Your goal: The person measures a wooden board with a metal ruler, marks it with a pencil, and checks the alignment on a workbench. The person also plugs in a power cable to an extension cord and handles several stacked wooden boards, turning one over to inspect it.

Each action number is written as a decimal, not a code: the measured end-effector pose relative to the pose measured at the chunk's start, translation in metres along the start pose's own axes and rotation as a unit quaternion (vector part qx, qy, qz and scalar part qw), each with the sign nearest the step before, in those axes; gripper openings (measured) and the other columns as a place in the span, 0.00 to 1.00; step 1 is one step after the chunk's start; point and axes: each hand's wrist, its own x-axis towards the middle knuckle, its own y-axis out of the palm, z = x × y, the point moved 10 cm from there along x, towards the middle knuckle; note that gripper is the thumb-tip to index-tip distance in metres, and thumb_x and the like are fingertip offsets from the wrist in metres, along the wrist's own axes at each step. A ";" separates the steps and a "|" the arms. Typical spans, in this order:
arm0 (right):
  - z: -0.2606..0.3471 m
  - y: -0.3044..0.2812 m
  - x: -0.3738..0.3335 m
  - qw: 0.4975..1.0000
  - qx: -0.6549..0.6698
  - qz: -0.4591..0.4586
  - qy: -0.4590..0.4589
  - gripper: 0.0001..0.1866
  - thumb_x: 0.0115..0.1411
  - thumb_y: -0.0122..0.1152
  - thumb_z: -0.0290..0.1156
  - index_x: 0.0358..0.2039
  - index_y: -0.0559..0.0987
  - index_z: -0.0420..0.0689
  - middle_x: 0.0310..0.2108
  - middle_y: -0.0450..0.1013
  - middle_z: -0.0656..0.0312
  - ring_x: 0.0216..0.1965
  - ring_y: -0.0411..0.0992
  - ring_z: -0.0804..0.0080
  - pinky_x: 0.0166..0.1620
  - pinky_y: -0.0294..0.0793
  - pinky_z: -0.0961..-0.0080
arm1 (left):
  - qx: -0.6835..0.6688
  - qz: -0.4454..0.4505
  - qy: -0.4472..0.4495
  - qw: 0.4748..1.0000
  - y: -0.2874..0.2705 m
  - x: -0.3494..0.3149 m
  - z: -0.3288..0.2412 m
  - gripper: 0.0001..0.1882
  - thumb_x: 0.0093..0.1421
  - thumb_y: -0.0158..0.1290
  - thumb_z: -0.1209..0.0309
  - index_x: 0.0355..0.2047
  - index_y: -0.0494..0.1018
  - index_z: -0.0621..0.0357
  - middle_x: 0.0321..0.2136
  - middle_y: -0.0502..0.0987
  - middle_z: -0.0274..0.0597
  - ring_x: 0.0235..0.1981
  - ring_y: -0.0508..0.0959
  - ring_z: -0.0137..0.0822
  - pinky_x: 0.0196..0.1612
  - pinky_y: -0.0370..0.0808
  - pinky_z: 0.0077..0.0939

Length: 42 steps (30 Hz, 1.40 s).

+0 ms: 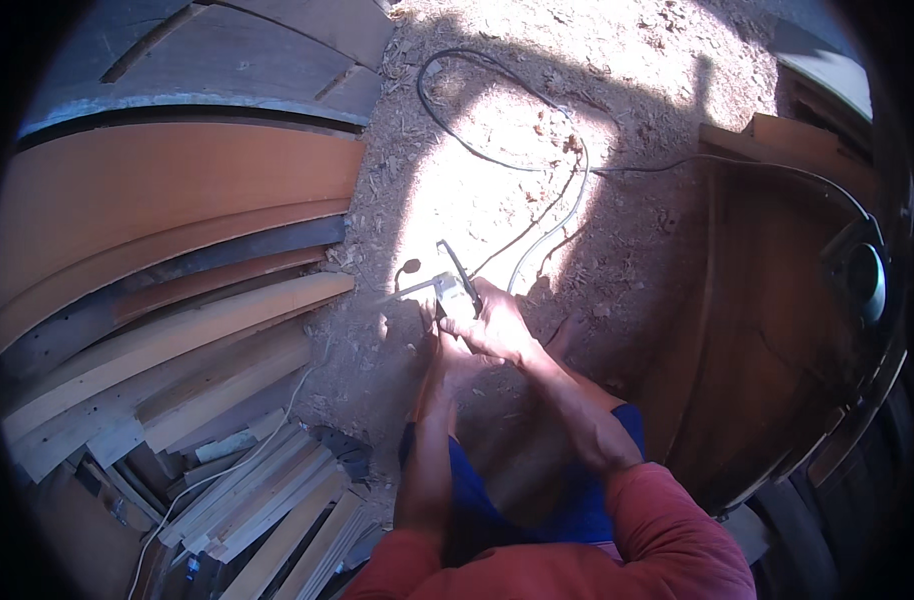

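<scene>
Both my hands are together over the ground in front of my knees, on a small corded power tool (451, 292) with a silver-grey head. Its exact kind is hard to make out in the glare. A pale bar sticks out from it to the left, and a dark narrow piece points up and away. My right hand (499, 318) wraps round its right side. Closer to me, my left hand (460, 362) grips it from below, its fingers partly hidden. A dark cable (580, 190) loops over the ground beyond the hands.
Stacked wooden boards (177, 330) lie at the left, with thin offcuts (252, 490) nearer me. A large brown wooden panel (767, 320) stands at the right, beside a round, pale-rimmed object (865, 283). Shavings cover the sunlit ground (637, 60). A thin white cord (217, 478) crosses the offcuts.
</scene>
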 end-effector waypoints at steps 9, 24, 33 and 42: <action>0.088 -0.073 -0.169 0.973 0.225 0.035 -0.033 0.14 0.71 0.57 0.31 0.52 0.78 0.37 0.35 0.76 0.65 0.36 0.70 0.81 0.41 0.72 0.77 | -0.567 0.103 -0.179 0.798 -0.052 -0.075 -0.098 0.33 0.53 0.62 0.73 0.60 0.65 0.57 0.61 0.67 0.60 0.61 0.72 0.56 0.63 0.73 0.53; 0.184 -0.122 -0.181 0.992 0.106 -0.048 -0.045 0.27 0.71 0.52 0.31 0.69 0.65 0.44 0.39 0.80 0.49 0.41 0.81 0.61 0.45 0.78 0.64 | -0.545 0.208 -0.082 0.808 -0.087 -0.054 -0.248 0.32 0.49 0.61 0.71 0.56 0.67 0.62 0.43 0.78 0.45 0.47 0.81 0.43 0.46 0.85 0.37; 0.261 -0.157 -0.225 0.971 -0.075 -0.142 -0.175 0.22 0.66 0.60 0.34 0.61 0.76 0.48 0.34 0.81 0.48 0.37 0.80 0.49 0.42 0.78 0.59 | -0.562 0.090 -0.124 0.813 -0.108 -0.037 -0.217 0.45 0.62 0.41 0.27 0.60 0.66 0.56 0.37 0.79 0.45 0.34 0.83 0.39 0.34 0.83 0.35; 0.266 -0.128 -0.211 0.977 -0.166 -0.052 -0.122 0.20 0.64 0.64 0.44 0.53 0.82 0.51 0.28 0.80 0.51 0.34 0.79 0.51 0.37 0.76 0.57 | -0.484 0.048 -0.135 0.863 -0.105 -0.036 -0.200 0.43 0.66 0.30 0.27 0.55 0.68 0.53 0.37 0.78 0.38 0.27 0.81 0.34 0.25 0.81 0.33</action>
